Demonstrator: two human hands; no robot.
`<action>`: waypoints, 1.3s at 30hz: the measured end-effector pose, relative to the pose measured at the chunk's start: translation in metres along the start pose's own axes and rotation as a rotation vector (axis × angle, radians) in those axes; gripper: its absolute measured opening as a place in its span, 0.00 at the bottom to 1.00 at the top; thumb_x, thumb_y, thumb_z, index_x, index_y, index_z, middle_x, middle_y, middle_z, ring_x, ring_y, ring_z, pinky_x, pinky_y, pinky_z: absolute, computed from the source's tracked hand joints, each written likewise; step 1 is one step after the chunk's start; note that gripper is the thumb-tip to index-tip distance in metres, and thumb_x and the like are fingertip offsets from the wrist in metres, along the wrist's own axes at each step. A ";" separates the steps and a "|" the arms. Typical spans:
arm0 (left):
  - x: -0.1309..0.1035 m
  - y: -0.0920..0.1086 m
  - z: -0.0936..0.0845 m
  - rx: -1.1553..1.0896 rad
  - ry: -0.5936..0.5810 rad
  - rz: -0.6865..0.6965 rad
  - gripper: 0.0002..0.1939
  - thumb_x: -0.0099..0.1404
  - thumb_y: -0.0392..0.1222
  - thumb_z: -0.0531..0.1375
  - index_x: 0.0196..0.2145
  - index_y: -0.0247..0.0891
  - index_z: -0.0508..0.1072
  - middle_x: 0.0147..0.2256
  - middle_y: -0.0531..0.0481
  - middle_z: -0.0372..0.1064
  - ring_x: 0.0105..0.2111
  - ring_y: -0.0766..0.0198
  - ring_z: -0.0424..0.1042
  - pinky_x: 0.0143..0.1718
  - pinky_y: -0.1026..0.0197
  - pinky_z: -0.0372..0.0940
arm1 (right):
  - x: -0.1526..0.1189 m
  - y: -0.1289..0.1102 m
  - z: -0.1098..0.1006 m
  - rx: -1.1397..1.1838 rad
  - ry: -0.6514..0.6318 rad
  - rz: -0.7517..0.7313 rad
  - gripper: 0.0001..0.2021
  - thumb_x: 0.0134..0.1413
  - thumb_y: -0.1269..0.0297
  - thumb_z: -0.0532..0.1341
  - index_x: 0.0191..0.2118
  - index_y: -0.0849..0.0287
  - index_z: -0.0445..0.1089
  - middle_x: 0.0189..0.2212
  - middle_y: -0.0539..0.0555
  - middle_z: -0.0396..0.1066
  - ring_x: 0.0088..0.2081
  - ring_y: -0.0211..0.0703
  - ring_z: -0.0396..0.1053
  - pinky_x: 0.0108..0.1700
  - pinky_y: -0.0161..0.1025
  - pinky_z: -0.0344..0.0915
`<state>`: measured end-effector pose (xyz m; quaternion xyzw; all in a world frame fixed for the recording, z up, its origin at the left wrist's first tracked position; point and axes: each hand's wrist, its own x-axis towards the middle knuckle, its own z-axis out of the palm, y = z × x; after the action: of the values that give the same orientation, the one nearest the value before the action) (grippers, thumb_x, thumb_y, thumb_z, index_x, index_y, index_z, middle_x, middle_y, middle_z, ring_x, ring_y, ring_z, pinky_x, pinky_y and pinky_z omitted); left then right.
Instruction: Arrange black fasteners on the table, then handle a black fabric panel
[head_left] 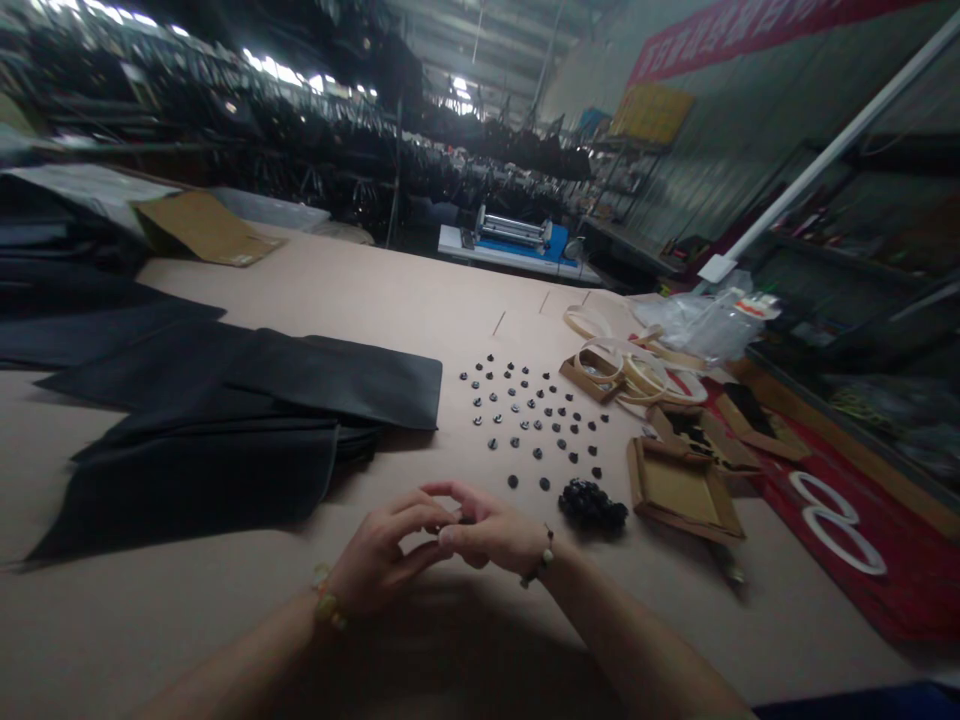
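1. Head view, lower centre: small dark piece (466, 520), mostly hidden, pinched in right hand (486, 530).
2. Left hand (386, 550) meeting right; impossible to tell whether gripping.
3. Right of centre: spread-out dark studs (538, 453), near cardboard box (681, 487).

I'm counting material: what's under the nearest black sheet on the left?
Dark layers stick out past the right edge of the nearest black sheet; the rest beneath is covered.
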<state>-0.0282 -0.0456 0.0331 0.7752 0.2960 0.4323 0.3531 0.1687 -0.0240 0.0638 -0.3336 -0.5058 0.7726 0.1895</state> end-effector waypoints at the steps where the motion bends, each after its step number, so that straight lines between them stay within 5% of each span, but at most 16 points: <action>1: -0.001 0.001 0.000 0.003 -0.001 0.016 0.07 0.67 0.38 0.62 0.43 0.40 0.76 0.40 0.47 0.74 0.41 0.64 0.73 0.43 0.62 0.68 | -0.002 0.002 0.000 0.011 0.015 0.006 0.36 0.49 0.54 0.71 0.62 0.53 0.58 0.23 0.41 0.56 0.18 0.26 0.48 0.19 0.29 0.43; 9: -0.007 -0.006 0.006 0.060 0.211 0.013 0.11 0.61 0.39 0.67 0.42 0.44 0.81 0.37 0.47 0.73 0.36 0.65 0.74 0.37 0.66 0.70 | -0.002 0.034 0.011 0.314 0.177 0.032 0.28 0.38 0.50 0.75 0.35 0.62 0.62 0.19 0.41 0.51 0.20 0.26 0.44 0.21 0.33 0.35; 20: 0.000 -0.002 0.004 -0.640 0.140 -0.480 0.11 0.55 0.47 0.70 0.32 0.37 0.81 0.32 0.46 0.73 0.34 0.63 0.72 0.38 0.63 0.68 | -0.003 0.020 0.000 0.326 0.031 0.082 0.24 0.41 0.50 0.73 0.32 0.60 0.62 0.17 0.40 0.48 0.18 0.26 0.41 0.21 0.31 0.36; 23: 0.001 -0.005 0.003 -0.622 0.197 -0.574 0.18 0.58 0.53 0.67 0.39 0.36 0.80 0.35 0.44 0.74 0.33 0.64 0.70 0.36 0.63 0.67 | 0.004 -0.006 -0.039 0.132 0.133 0.029 0.22 0.48 0.48 0.69 0.37 0.62 0.69 0.17 0.41 0.48 0.18 0.28 0.41 0.20 0.31 0.39; 27: 0.004 -0.011 0.006 -0.561 0.167 -0.683 0.30 0.60 0.60 0.62 0.49 0.32 0.75 0.37 0.41 0.74 0.33 0.63 0.69 0.33 0.62 0.65 | 0.025 -0.063 -0.141 -0.428 0.646 -0.054 0.16 0.55 0.56 0.63 0.45 0.62 0.72 0.21 0.44 0.56 0.19 0.28 0.47 0.20 0.30 0.43; 30: 0.005 -0.018 0.011 -0.541 0.089 -0.712 0.28 0.61 0.56 0.62 0.51 0.32 0.74 0.41 0.40 0.73 0.34 0.63 0.69 0.33 0.63 0.64 | 0.043 -0.105 -0.222 -0.965 1.018 0.091 0.14 0.57 0.63 0.62 0.47 0.62 0.74 0.27 0.49 0.67 0.23 0.29 0.57 0.25 0.29 0.54; 34: 0.002 -0.027 0.014 -0.458 0.015 -0.645 0.20 0.60 0.45 0.61 0.49 0.36 0.74 0.45 0.43 0.72 0.40 0.62 0.68 0.40 0.61 0.64 | 0.066 -0.134 -0.291 -1.118 1.139 0.237 0.13 0.53 0.69 0.65 0.44 0.67 0.76 0.31 0.55 0.72 0.29 0.33 0.63 0.33 0.32 0.58; 39: 0.002 -0.029 0.010 -0.381 0.000 -0.614 0.18 0.61 0.40 0.59 0.49 0.38 0.74 0.45 0.44 0.72 0.43 0.60 0.68 0.46 0.59 0.63 | 0.088 -0.131 -0.319 -1.168 1.119 0.367 0.06 0.47 0.73 0.68 0.34 0.68 0.75 0.30 0.58 0.73 0.31 0.36 0.68 0.38 0.34 0.62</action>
<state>-0.0224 -0.0298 0.0067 0.5705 0.4291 0.3533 0.6046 0.3258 0.2951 0.0695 -0.7907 -0.5940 0.1242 0.0803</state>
